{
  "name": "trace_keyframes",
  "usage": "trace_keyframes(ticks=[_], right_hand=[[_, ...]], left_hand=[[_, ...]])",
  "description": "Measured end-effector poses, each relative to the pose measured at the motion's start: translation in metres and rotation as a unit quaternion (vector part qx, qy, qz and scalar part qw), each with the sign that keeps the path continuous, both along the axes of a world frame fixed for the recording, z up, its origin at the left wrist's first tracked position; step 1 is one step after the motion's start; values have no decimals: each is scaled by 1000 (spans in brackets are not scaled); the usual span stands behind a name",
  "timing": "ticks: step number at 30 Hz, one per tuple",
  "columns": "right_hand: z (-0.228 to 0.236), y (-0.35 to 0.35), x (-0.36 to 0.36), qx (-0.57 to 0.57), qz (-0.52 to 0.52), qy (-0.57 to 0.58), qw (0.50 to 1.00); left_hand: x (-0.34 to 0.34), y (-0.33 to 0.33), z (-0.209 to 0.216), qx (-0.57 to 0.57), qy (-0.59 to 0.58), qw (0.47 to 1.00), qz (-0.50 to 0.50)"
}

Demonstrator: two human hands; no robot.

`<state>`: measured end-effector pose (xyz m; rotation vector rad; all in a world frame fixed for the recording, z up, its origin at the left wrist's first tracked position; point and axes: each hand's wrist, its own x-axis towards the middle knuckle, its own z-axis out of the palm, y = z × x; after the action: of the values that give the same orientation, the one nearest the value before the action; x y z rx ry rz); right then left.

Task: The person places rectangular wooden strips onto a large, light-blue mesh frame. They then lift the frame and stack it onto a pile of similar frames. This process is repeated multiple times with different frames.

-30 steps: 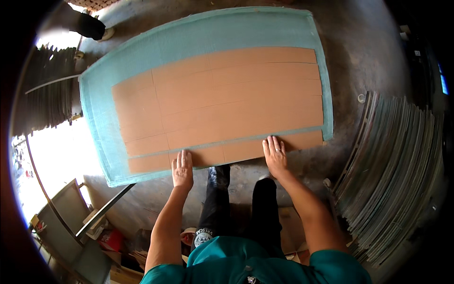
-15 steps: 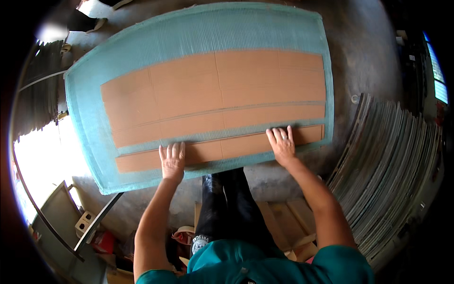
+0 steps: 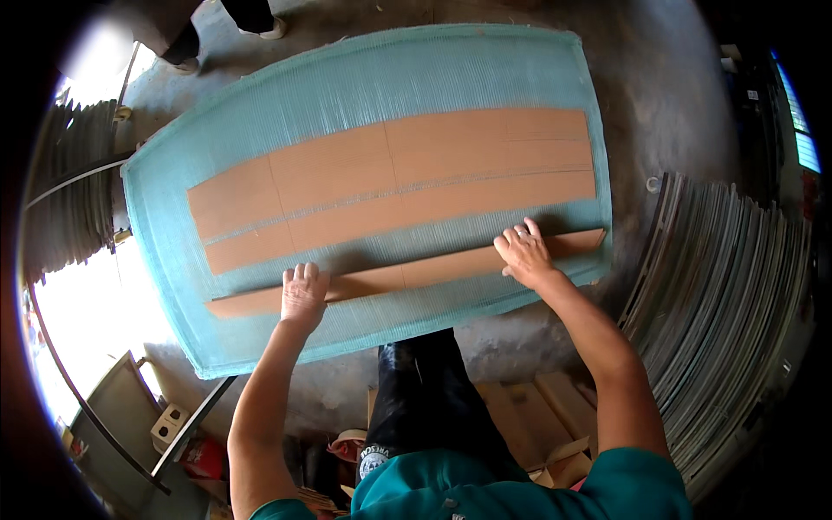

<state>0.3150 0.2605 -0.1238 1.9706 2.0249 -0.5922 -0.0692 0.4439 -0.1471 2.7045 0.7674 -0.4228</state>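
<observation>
A large teal ribbed panel with a raised border lies in front of me, curved along its far edge. On it rests a brown cardboard sheet with fold lines. Nearer to me is a long narrow cardboard strip, tilted up on edge and apart from the sheet. My left hand grips this strip left of its middle, fingers curled over the top edge. Toward the strip's right end, my right hand grips it the same way, with the thumb on the near side. Its right tip reaches the panel's right border.
At right stands a tightly packed stack of thin sheets; a similar stack is at far left. Another person's legs show at the top. Cardboard pieces lie near my legs. A dark metal bar is at lower left.
The strip has tipped up from lying flat, and the gap between it and the sheet has widened. My flat fingers have curled round it. The person at top left has shifted.
</observation>
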Motion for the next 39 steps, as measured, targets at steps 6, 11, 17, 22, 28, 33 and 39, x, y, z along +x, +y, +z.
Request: trace_keyframes(ticks=[6,11,17,22,28,33,39], right_hand=[[8,-28,5,158,-21,-1,987],[10,-52,-18,-100,-22,33,994],[-35,46,14,139,-85,-59,985],[-44,29,20,96,-34,-43,994],[-31,101,44,84,-58,-49,994],[-35,45,32,94,-11,-4,995],[-39,133,69,229,-36,-83,969]], left_hand=[[-5,-19,19,37,-38,998,37],[1,-37,20,-135,106,985,-34],[58,37,-16,58,60,986,142],[22,24,-38,116,30,989,91],[61,79,-28,134,-9,986,100],[29,33,-21,48,34,995,76],[61,118,-37,231,-82,966,78]])
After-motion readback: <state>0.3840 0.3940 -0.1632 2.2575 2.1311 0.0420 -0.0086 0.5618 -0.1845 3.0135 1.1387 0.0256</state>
